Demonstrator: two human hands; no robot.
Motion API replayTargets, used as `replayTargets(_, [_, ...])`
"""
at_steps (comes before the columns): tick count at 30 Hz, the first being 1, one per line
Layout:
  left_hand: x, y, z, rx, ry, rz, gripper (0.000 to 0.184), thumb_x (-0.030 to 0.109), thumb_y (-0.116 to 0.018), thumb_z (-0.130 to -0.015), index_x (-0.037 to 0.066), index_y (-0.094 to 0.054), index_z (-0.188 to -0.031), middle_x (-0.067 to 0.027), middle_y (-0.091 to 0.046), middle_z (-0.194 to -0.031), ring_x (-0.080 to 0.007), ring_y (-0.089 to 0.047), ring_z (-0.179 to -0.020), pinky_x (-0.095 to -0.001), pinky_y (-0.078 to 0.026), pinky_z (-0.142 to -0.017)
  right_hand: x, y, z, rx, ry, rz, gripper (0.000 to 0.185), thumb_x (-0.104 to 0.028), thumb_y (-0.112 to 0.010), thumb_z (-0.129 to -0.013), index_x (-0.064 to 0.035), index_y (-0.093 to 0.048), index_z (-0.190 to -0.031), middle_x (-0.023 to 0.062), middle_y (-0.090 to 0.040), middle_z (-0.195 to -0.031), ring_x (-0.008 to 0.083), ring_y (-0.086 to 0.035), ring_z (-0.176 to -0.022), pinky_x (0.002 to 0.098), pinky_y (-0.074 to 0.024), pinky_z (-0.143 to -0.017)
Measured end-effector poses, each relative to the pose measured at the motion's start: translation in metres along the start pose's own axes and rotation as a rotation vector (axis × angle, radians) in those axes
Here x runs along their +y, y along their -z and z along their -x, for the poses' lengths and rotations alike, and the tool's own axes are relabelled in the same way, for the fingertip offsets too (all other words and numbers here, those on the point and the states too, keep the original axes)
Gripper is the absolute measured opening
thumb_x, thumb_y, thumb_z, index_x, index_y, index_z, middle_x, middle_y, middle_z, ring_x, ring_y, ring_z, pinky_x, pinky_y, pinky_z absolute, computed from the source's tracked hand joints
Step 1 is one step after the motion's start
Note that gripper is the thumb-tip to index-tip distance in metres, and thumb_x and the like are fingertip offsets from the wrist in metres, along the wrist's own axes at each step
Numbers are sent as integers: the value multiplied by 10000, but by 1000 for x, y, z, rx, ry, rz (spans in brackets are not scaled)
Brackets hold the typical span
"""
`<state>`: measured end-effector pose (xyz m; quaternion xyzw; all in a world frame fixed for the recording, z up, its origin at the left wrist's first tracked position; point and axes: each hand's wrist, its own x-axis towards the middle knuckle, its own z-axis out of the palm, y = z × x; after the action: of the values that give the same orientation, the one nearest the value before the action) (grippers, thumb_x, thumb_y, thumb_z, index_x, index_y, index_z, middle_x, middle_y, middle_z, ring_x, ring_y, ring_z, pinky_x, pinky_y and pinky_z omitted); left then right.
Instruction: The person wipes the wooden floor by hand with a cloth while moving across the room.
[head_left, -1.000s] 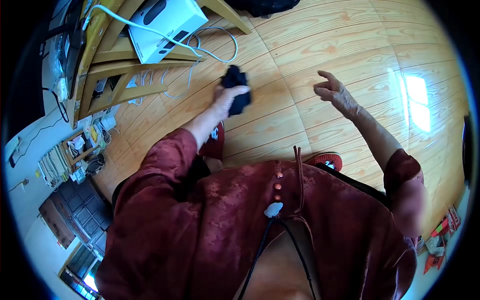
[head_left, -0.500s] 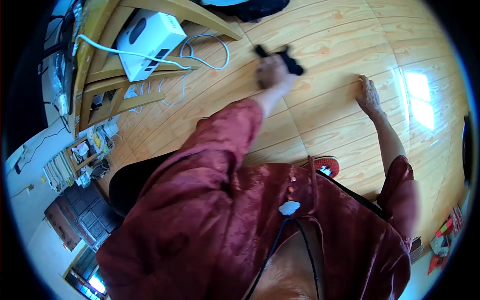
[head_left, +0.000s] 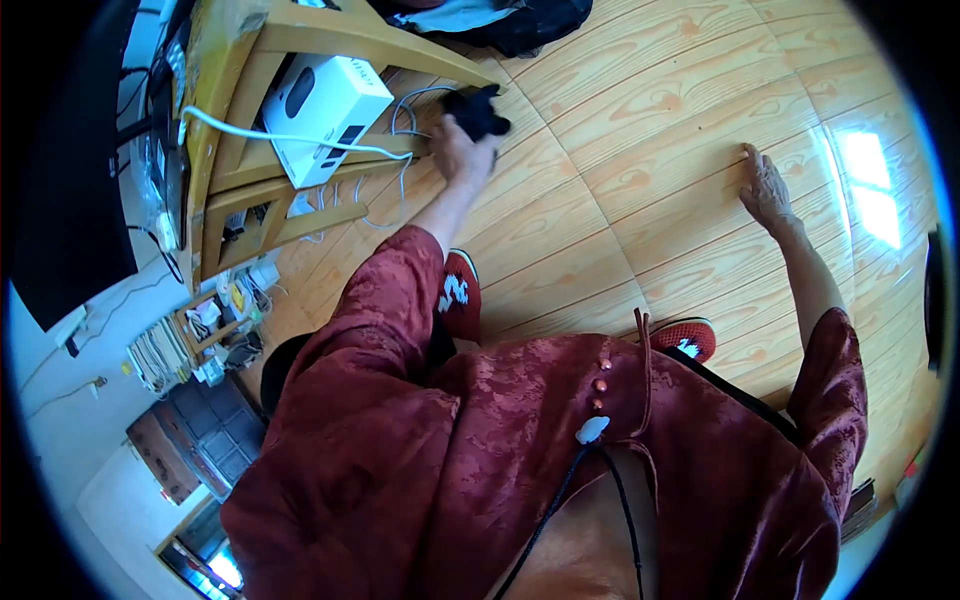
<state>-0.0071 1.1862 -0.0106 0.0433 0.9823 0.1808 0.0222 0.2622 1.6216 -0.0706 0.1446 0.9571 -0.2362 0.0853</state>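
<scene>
A crumpled black cloth (head_left: 477, 110) is bunched under the fingers of my left hand (head_left: 463, 155), beside the wooden stand leg and a loop of white cable (head_left: 403, 112). My left fingers are closed on the cloth. To the right, my right hand (head_left: 768, 192) is held out over the wood-patterned floor (head_left: 660, 130), its fingers stretched and holding nothing. Between the hands and my body, a red shoe (head_left: 461, 297) shows on the left and another red shoe (head_left: 685, 338) on the right.
At the upper left, a white box (head_left: 325, 110) rests on a wooden stand (head_left: 300, 32), with a white cable across it. A black bag (head_left: 545, 22) lies at the top. Stacked papers (head_left: 157, 355) stand at the far left.
Over the last second my left hand swept right with the black cloth, then came back left toward the stand. My right hand moved right and its fingers straightened. The view shifted slightly.
</scene>
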Motion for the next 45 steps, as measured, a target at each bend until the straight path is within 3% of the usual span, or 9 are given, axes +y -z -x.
replayTargets(3, [19, 14, -49, 92, 365, 83, 831, 334, -809, -678, -13, -428, -1330, -225, -511, -1312, -376, -486, -1223, -447, -396, -1035, -5, 5, 4, -22, -28, 20, 767, -45, -596, -723, -92, -286, -1423, 222, -515, -1123, 420, -530, -1043, 476, -464, -906])
replayTargets(6, [15, 12, -101, 101, 464, -6, 825, 354, -799, -683, -2, -434, -1331, -220, -504, -1320, -376, -481, -1224, -453, -393, -1032, -17, 13, 5, -38, -56, 10, 783, -51, -599, -713, -93, -283, -1428, 216, -508, -1096, 416, -527, -1032, 473, -464, -904])
replayTargets(11, [-10, -20, -152, 30, 379, -219, 815, 388, -782, -691, 15, -442, -1332, -211, -494, -1333, -377, -472, -1227, -464, -389, -1027, -27, 17, 6, -44, -109, 15, 793, -68, -597, -698, -96, -294, -1430, 211, -497, -1071, 413, -510, -1042, 469, -450, -918])
replayTargets(17, [0, -31, -96, -67, 25, -433, 805, 427, -762, -702, 36, -452, -1333, -201, -480, -1348, -378, -461, -1231, -476, -383, -1021, -29, 12, 8, 39, -80, -21, 788, -47, -580, -672, -79, -331, -1419, 207, -493, -1050, 407, -496, -988, 470, -441, -906])
replayTargets(27, [-62, -56, -247, -17, 254, -423, 791, 494, -728, -719, 70, -469, -1335, -183, -459, -1374, -380, -442, -1237, -497, -374, -1011, -31, 8, 7, 46, -119, 18, 799, -67, -532, -649, -51, -345, -1426, 204, -476, -1001, 398, -483, -971, 459, -438, -900])
replayTargets(36, [-7, -36, -94, -26, 110, -594, 783, 553, -698, -735, 101, -484, -1337, -167, -439, -1397, -382, -426, -1242, -516, -366, -1002, -27, 12, 7, -1, -102, 7, 823, -52, -615, -677, -72, -317, -1445, 213, -484, -1066, 409, -494, -1030, 465, -436, -925])
replayTargets(39, [-15, -30, -47, -220, -37, -459, 888, 541, -777, -654, 59, -439, -1319, -182, -413, -1412, -402, -363, -1277, -576, -289, -1024, -18, 8, 6, 3, -54, 11, 827, -56, -596, -681, -71, -298, -1453, 217, -479, -1064, 415, -493, -1019, 464, -440, -919])
replayTargets(43, [-29, -15, 16, -232, -435, -486, 883, 428, -801, -669, 63, -379, -1353, -206, -400, -1406, -406, -358, -1278, -565, -294, -1027, -14, 6, 5, 5, -15, 25, 809, -67, -563, -690, -59, -286, -1451, 224, -473, -1060, 424, -492, -1008, 473, -440, -913])
replayTargets(45, [-28, -11, 3, -269, -276, -429, 901, 420, -795, -692, 58, -350, -1387, -221, -401, -1408, -425, -354, -1293, -563, -288, -1048, -17, 8, 4, -1, -23, 39, 804, -69, -568, -692, -52, -289, -1445, 223, -475, -1061, 423, -492, -1007, 473, -441, -910])
